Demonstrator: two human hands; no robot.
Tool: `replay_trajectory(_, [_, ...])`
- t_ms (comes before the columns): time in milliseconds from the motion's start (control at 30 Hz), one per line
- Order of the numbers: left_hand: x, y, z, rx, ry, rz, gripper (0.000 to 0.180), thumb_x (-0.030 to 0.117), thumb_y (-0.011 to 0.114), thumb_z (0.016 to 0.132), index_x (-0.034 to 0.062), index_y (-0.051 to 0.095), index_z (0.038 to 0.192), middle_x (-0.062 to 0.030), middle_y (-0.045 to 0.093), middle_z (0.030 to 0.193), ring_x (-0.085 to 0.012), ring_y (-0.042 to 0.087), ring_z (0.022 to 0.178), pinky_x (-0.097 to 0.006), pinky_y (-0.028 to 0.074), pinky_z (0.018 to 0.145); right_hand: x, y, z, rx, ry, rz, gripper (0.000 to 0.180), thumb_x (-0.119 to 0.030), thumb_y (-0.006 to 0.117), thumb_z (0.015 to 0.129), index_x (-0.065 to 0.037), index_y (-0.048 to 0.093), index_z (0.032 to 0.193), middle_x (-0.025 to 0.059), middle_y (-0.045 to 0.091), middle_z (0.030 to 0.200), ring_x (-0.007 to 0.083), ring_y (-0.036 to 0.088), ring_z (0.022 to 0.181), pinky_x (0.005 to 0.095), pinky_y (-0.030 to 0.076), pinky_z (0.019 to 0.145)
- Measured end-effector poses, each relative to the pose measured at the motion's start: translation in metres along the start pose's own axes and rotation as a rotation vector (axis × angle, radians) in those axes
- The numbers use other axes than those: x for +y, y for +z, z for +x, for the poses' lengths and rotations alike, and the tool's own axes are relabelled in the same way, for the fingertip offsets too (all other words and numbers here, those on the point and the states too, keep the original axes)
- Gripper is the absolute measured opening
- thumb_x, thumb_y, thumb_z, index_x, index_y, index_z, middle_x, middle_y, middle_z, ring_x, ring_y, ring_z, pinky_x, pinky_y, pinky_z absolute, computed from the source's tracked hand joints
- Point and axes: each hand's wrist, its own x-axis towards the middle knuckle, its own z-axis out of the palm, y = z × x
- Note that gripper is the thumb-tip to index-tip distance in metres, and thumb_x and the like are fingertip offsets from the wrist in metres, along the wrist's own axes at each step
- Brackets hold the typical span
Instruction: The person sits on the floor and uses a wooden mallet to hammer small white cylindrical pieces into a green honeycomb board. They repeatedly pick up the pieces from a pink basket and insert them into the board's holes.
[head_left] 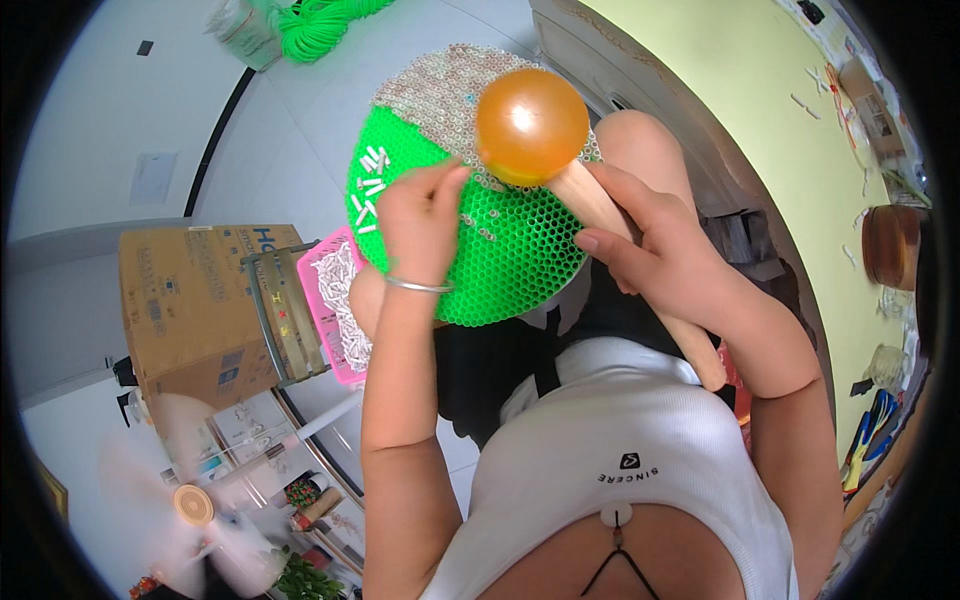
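Note:
My right hand [655, 225] is closed around the wooden handle of a mallet [590, 200], whose round, glossy orange head [533, 125] hovers over or rests on a disc-shaped green bundle of tubes [510, 265]; I cannot tell which. The far part of that bundle is filled with pale, brownish ring-ended pieces [425, 95], partly hidden behind the mallet head. My left hand [420, 220] is over the bundle's left half, thumb and fingers pinched together; what they hold, if anything, is hidden. Several loose white cylinders [370, 185] lie on the green tubes beside it.
A pink basket [315, 290] full of white cylinders stands left of my knee, against a cardboard box [205, 300]. A fan [195, 505] spins at the lower left. Green cord [310, 30] lies on the floor ahead. A yellow-green surface [790, 200] runs along the right.

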Motion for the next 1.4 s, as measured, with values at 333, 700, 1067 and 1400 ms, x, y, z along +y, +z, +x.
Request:
replay_trajectory(333, [0.01,-0.007,-0.002,-0.215,0.153,0.141,0.007,0.004,0.072,0.084,0.0032,0.066,0.087,-0.0116,0.067,0.074,-0.0222,0.065,0.066,-0.034,0.05,0.06,0.009,-0.012,0.007,0.025,0.036,-0.217,0.043,-0.016,0.061,0.097,-0.001,0.048,0.134,0.0219,0.066,0.085,0.0348,0.065,0.065,0.0399,0.052,0.063])
replay_trajectory(700, [0.012,0.016,0.01,-0.312,0.342,0.445,0.008,0.002,0.071,0.078,0.0038,0.066,0.085,-0.0181,0.067,0.08,-0.0377,0.066,0.074,-0.044,0.052,0.065,0.012,-0.017,-0.011,-0.014,0.261,0.116,0.045,-0.016,0.061,0.099,-0.003,0.046,0.139,0.0071,0.062,0.078,0.0109,0.055,0.054,0.0263,0.047,0.051])
replay_trajectory(1067, [-0.039,-0.048,0.009,0.103,-0.043,0.308,0.01,0.007,0.075,0.079,0.0032,0.072,0.088,-0.0158,0.067,0.079,-0.0339,0.065,0.073,-0.043,0.052,0.067,-0.018,0.005,0.005,-0.028,-0.203,-0.045,0.044,-0.015,0.062,0.097,-0.005,0.046,0.136,0.024,0.066,0.09,0.0395,0.066,0.076,0.0434,0.051,0.069])
replay_trajectory(1400, [-0.061,-0.029,0.003,0.04,0.101,0.589,0.011,0.002,0.071,0.08,0.0042,0.071,0.09,-0.0157,0.064,0.088,-0.0353,0.063,0.081,-0.044,0.052,0.071,0.006,-0.005,-0.001,-0.047,0.235,-0.022,0.043,-0.019,0.063,0.098,-0.002,0.049,0.134,0.0142,0.065,0.078,0.0224,0.06,0.056,0.0342,0.049,0.054])
